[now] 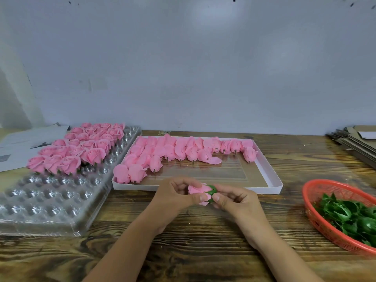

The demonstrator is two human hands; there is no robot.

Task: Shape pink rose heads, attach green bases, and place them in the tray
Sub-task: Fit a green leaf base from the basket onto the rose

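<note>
A pink rose head [197, 190] lies sideways between both hands above the wooden table, its green base [211, 191] on the right end. My left hand [179, 196] grips the petals from the left. My right hand [234, 200] pinches the green base from the right. A clear plastic cell tray [55, 200] on the left holds several finished pink roses [81, 147] in its far rows. A white shallow box [270, 174] behind my hands holds several unshaped pink rose heads [179, 149].
A red mesh basket [317, 202] with green bases [350, 214] sits at the right edge. Flattened cardboard [358, 143] is stacked at the far right. Papers [24, 143] lie at the far left. A grey wall stands behind the table.
</note>
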